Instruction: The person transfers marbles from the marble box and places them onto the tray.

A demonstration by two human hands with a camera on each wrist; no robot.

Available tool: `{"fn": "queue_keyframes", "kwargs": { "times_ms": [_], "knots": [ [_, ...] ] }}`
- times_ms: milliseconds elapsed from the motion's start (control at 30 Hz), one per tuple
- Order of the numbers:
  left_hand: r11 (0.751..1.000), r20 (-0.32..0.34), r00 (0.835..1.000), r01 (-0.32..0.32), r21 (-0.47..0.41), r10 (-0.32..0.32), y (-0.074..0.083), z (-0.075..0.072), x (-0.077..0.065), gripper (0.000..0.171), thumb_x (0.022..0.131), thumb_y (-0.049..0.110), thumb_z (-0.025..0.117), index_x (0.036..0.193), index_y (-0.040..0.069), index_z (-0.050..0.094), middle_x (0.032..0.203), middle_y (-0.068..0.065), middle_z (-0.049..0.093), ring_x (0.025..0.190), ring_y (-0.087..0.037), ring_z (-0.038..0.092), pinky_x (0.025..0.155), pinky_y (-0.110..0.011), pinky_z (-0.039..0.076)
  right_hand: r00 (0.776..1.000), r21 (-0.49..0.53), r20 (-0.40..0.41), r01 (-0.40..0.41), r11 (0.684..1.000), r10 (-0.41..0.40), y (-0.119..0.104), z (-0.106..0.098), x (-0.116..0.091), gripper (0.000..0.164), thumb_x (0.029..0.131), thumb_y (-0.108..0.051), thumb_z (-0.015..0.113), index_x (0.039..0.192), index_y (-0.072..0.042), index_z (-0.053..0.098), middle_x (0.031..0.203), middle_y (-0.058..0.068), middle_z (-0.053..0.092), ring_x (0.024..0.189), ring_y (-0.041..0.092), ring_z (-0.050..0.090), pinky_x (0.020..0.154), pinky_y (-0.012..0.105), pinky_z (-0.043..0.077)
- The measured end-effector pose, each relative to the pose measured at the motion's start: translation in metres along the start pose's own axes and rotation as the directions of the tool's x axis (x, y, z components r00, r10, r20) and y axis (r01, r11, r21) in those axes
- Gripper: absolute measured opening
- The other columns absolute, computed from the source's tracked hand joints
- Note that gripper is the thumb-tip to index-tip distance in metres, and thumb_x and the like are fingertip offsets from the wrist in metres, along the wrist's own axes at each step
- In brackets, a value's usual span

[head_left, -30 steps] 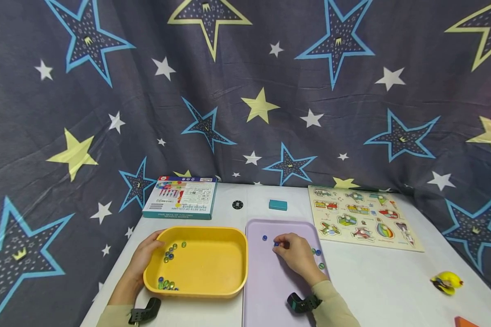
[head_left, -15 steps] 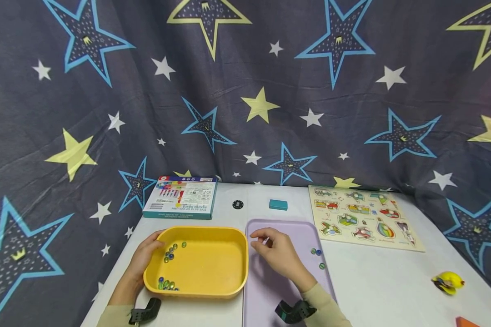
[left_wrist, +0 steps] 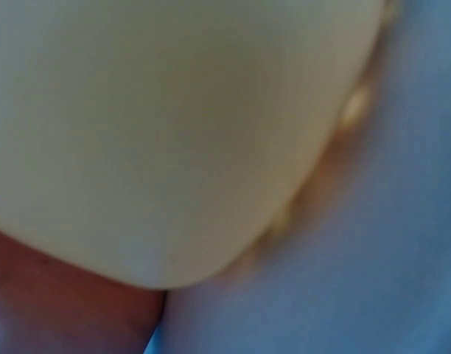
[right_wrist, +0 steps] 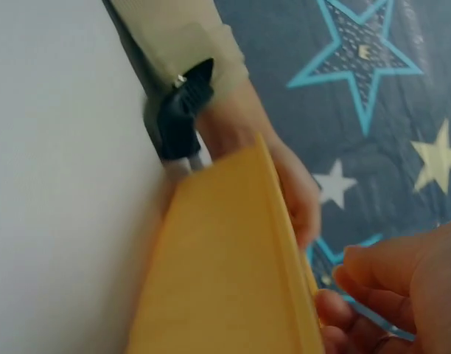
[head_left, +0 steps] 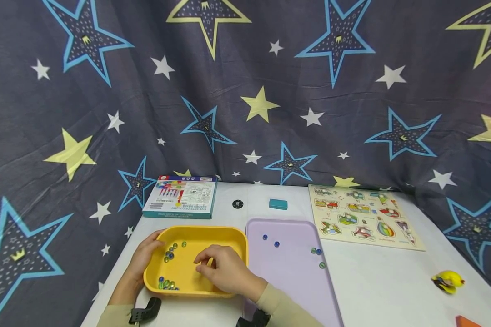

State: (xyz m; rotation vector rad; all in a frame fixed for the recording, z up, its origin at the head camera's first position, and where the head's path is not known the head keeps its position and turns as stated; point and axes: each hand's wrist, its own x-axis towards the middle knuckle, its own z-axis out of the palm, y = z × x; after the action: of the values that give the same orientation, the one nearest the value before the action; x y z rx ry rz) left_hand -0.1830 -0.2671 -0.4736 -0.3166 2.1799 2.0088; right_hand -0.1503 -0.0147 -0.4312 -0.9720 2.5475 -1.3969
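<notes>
The head view looks forward and down from above the near side of the table (head_left: 384,286), taking in the whole workspace and the curtain (head_left: 229,68) behind. The left wrist view is so close that a blurred pale surface (left_wrist: 174,147) fills most of it. The right wrist view, turned sideways, looks closely along the bin (right_wrist: 218,258) toward the left hand (right_wrist: 299,195) and curtain, all shared with the head view.

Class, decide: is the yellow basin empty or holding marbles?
Not empty: in the head view, blue and green marbles lie inside the yellow basin, toward its left side.
</notes>
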Motion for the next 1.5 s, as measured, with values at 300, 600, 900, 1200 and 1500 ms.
{"fn": "queue_keyframes", "kwargs": {
  "times_ms": [300, 600, 900, 1200, 1500],
  "knots": [
    [1.000, 0.004, 1.000, 0.010, -0.001, -0.010, 0.001, 0.000, 0.000, 0.041, 0.088, 0.020, 0.042, 0.129, 0.017, 0.046, 0.127, -0.006, 0.048, 0.110, -0.023, 0.046, 0.086, -0.022, 0.042, 0.975, 0.022, 0.190, -0.121, 0.992, 0.115, -0.008, 0.037, 0.023, 0.015, 0.083, -0.028, 0.063, 0.093, -0.018, 0.066, 0.076, -0.018, 0.055, 0.063, -0.001, 0.049, 0.059, 0.016, 0.042],
    [1.000, 0.017, 1.000, 0.009, -0.017, -0.009, 0.003, 0.000, -0.001, 0.041, 0.088, 0.019, 0.042, 0.128, 0.015, 0.046, 0.127, -0.007, 0.047, 0.110, -0.024, 0.045, 0.087, -0.023, 0.043, 0.941, -0.072, 0.301, -0.135, 0.988, 0.151, -0.011, 0.053, 0.038, 0.022, 0.080, -0.026, 0.067, 0.100, -0.017, 0.064, 0.075, -0.017, 0.054, 0.069, -0.002, 0.049, 0.067, 0.014, 0.041],
    [1.000, 0.028, 1.000, -0.003, -0.025, 0.003, 0.000, -0.001, -0.002, 0.041, 0.090, 0.019, 0.040, 0.131, 0.013, 0.043, 0.130, -0.009, 0.044, 0.114, -0.024, 0.043, 0.087, -0.020, 0.041, 0.910, -0.236, 0.366, -0.111, 0.965, 0.194, -0.019, 0.062, 0.052, 0.019, 0.079, -0.019, 0.067, 0.099, -0.019, 0.066, 0.069, -0.013, 0.052, 0.069, 0.000, 0.046, 0.066, 0.014, 0.036],
    [1.000, 0.028, 1.000, -0.013, -0.008, 0.013, 0.002, -0.002, -0.003, 0.042, 0.089, 0.019, 0.041, 0.131, 0.013, 0.043, 0.130, -0.007, 0.044, 0.115, -0.022, 0.041, 0.090, -0.021, 0.038, 0.899, -0.126, 0.378, -0.186, 0.975, 0.220, -0.019, 0.064, 0.052, 0.008, 0.082, -0.013, 0.062, 0.083, -0.018, 0.068, 0.068, -0.013, 0.056, 0.064, 0.001, 0.046, 0.060, 0.014, 0.037],
    [1.000, 0.026, 1.000, -0.014, -0.011, 0.014, 0.002, -0.001, -0.002, 0.041, 0.089, 0.018, 0.040, 0.130, 0.012, 0.044, 0.129, -0.008, 0.045, 0.113, -0.023, 0.042, 0.090, -0.024, 0.037, 0.890, -0.082, 0.388, -0.224, 0.971, 0.238, -0.019, 0.062, 0.049, 0.015, 0.081, -0.010, 0.064, 0.071, -0.021, 0.065, 0.063, -0.013, 0.057, 0.060, 0.001, 0.047, 0.059, 0.014, 0.038]
  ]
}}
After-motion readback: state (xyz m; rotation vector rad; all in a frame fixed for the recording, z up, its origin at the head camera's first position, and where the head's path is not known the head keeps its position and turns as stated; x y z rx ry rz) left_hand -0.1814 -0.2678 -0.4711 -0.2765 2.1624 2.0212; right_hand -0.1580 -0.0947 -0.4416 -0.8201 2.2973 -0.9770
